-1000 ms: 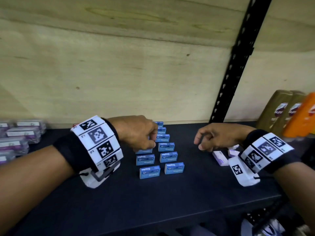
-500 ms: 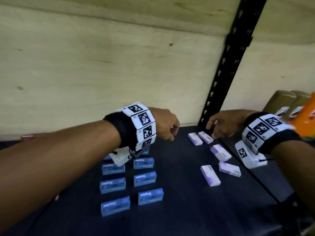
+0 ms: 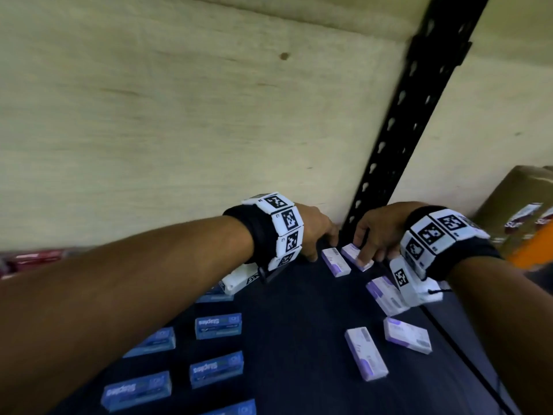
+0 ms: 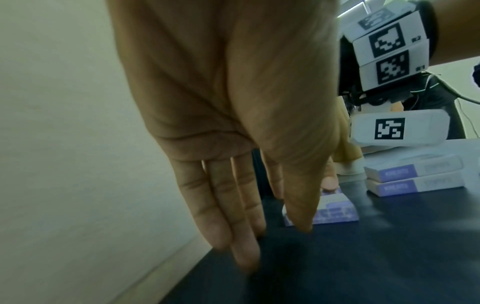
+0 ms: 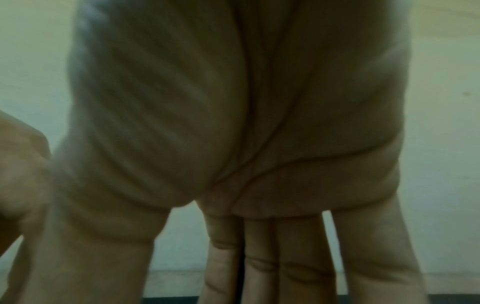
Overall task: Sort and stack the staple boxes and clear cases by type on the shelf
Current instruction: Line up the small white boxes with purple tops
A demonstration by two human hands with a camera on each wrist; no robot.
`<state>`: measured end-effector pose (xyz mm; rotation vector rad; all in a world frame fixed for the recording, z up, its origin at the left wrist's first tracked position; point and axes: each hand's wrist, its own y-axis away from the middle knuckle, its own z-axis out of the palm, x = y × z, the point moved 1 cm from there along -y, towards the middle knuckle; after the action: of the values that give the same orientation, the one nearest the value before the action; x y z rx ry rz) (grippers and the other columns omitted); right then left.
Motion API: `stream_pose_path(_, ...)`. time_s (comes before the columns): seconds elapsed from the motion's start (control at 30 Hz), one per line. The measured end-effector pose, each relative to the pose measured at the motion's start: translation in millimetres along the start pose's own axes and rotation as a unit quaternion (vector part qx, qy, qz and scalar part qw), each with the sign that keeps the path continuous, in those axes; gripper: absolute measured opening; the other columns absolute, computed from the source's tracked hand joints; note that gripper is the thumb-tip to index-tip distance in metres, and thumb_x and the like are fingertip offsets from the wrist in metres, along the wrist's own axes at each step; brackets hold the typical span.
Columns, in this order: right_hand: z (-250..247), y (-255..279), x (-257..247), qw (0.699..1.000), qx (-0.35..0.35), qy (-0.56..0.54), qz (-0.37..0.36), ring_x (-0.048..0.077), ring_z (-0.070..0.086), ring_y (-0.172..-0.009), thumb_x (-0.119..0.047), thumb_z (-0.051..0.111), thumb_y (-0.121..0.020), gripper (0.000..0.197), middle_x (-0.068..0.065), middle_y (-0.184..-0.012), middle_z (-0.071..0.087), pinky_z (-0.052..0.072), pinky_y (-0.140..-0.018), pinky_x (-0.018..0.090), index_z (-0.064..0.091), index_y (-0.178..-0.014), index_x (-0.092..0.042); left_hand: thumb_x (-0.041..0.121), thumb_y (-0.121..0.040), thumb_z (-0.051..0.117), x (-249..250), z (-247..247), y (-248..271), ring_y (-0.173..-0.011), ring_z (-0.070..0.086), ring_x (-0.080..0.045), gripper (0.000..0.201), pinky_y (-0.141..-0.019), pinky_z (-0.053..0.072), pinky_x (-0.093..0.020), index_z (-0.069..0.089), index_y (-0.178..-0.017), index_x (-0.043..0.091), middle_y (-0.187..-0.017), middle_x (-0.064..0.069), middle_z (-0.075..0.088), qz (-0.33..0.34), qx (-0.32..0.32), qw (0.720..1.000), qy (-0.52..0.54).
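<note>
2 hands (image 3: pixel 317 232) (image 3: pixel 377 232) at shelf's (image 3: pixel 299 339) back, fingers straight, right fingertips (image 3: pixel 360 260) on 1 purple-white box (image 3: pixel 356 256).

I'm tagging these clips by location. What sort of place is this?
Probably a shop or stockroom shelf: a black slotted upright against a wood back panel, rows of blue staple boxes, and bottles stocked in the next bay.

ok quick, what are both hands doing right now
left hand: open, fingers straight, tips down at the shelf, holding nothing.
right hand: open, fingertips pressing on a purple-and-white box, not gripping it.
</note>
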<state>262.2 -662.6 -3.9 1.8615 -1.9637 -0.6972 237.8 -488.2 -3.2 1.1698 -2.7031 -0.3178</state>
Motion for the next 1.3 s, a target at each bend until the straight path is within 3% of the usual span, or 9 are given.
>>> stream_pose_path(0.2, -2.5, -7.4, 11.7, 1.0, -0.002, -0.011, 0.006, 0.017, 0.065, -0.071, -0.005, 0.083, -0.074, 0.035, 0.009, -0.078, 0.069, 0.054, -0.057, 0.023, 0.071, -0.107, 0.001, 0.038, -0.099, 0.051, 2.5, -1.7, -8.1, -0.061, 0.045, -0.001, 0.046, -0.052, 0.03, -0.012, 0.043, -0.144, 0.032, -0.112, 0.005, 0.063, 0.012, 0.015, 1.0, -0.009)
stream_pose_path(0.3, -2.1, -9.1, 16.5, 1.0, -0.006, -0.01, 0.008, 0.019, 0.061, -0.077, -0.012, 0.086, -0.072, 0.035, 0.01, -0.083, 0.068, 0.054, -0.065, 0.026, 0.076, -0.104, -0.004, 0.037, -0.1, 0.049, 6.6, -2.3, -11.1, -0.065, 0.039, -0.003, 0.046, -0.066, 0.032, -0.017, 0.042, -0.146, 0.034, -0.126, 0.003, 0.061, 0.019, -0.008, 0.999, -0.029)
stream_pose_path(0.43, -2.9, -9.2, 19.1, 1.0, 0.001, 0.001, 0.007, 0.018, 0.063, -0.079, -0.017, 0.089, -0.069, 0.033, 0.007, -0.084, 0.07, 0.056, -0.075, 0.03, 0.076, -0.099, -0.01, 0.033, -0.096, 0.058, 6.3, 2.2, -14.7, -0.058, 0.041, 0.0, 0.04, -0.052, 0.03, -0.019, 0.051, -0.135, 0.028, -0.095, 0.01, 0.054, 0.024, -0.016, 0.999, -0.02)
stream_pose_path(0.53, -1.1, -8.1, 17.9, 1.0, 0.012, 0.004, 0.004, 0.018, 0.064, -0.082, -0.013, 0.087, -0.072, 0.034, 0.009, -0.089, 0.07, 0.057, -0.083, 0.035, 0.07, -0.101, -0.011, 0.031, -0.089, 0.067, 0.4, 5.3, -14.8, -0.073, 0.052, -0.011, 0.032, -0.053, 0.033, -0.022, 0.055, -0.117, 0.022, -0.095, 0.004, 0.062, 0.027, -0.005, 1.0, -0.002)
stream_pose_path(0.73, -1.2, -4.2, 19.6, 1.0, 0.023, 0.012, -0.008, 0.019, 0.066, -0.075, -0.013, 0.089, -0.07, 0.03, 0.008, -0.084, 0.071, 0.058, -0.082, 0.038, 0.07, -0.093, -0.013, 0.032, -0.089, 0.068, -4.7, 6.4, -8.7, -0.064, 0.048, -0.005, 0.023, -0.055, 0.035, -0.022, 0.059, -0.105, 0.02, -0.072, 0.012, 0.053, 0.008, -0.005, 1.0, -0.01)
stream_pose_path(0.87, -1.8, 0.2, 13.7, 0.998, 0.049, 0.008, -0.033, 0.013, 0.063, -0.059, -0.009, 0.082, -0.077, 0.023, 0.005, -0.076, 0.068, 0.059, -0.07, 0.033, 0.066, -0.093, -0.014, 0.031, -0.094, 0.061, -10.8, 6.8, 0.0, -0.059, 0.039, -0.004, 0.022, -0.051, 0.03, -0.022, 0.057, -0.108, 0.016, -0.072, 0.009, 0.047, -0.022, 0.005, 0.999, -0.05)
stream_pose_path(0.97, -1.1, 3.0, 1.9, 0.995, 0.077, 0.028, -0.061, 0.015, 0.065, -0.07, -0.013, 0.078, -0.082, 0.018, 0.001, -0.077, 0.069, 0.057, -0.069, 0.029, 0.065, -0.092, -0.019, 0.029, -0.095, 0.06, -19.5, 7.3, 6.4, -0.056, 0.038, -0.009, 0.016, -0.041, 0.03, -0.019, 0.054, -0.099, 0.015, -0.079, 0.0, 0.048, -0.063, -0.016, 0.995, -0.081)
stream_pose_path(1.17, 1.5, 13.9, -24.6, 0.991, 0.086, 0.08, -0.072, 0.01, 0.058, -0.059, -0.025, 0.077, -0.084, 0.017, -0.007, -0.07, 0.064, 0.051, -0.059, 0.023, 0.069, -0.098, -0.02, 0.035, -0.083, 0.072, -37.8, 13.3, 17.2, -0.073, 0.054, -0.016, 0.035, -0.046, 0.034, -0.021, 0.068, -0.105, 0.008, -0.09, -0.003, 0.062, -0.118, -0.022, 0.991, -0.053)
stream_pose_path(1.3, 1.8, 15.3, -38.9, 0.992, 0.069, 0.077, -0.067, 0.013, 0.06, -0.066, -0.023, 0.076, -0.086, 0.022, -0.003, -0.074, 0.064, 0.057, -0.071, 0.03, 0.068, -0.106, -0.016, 0.03, -0.082, 0.075, -35.9, 7.7, 24.8, -0.081, 0.055, -0.018, 0.047, -0.066, 0.046, -0.027, 0.048, -0.118, 0.015, -0.099, -0.005, 0.061, -0.073, -0.027, 0.997, 0.0)
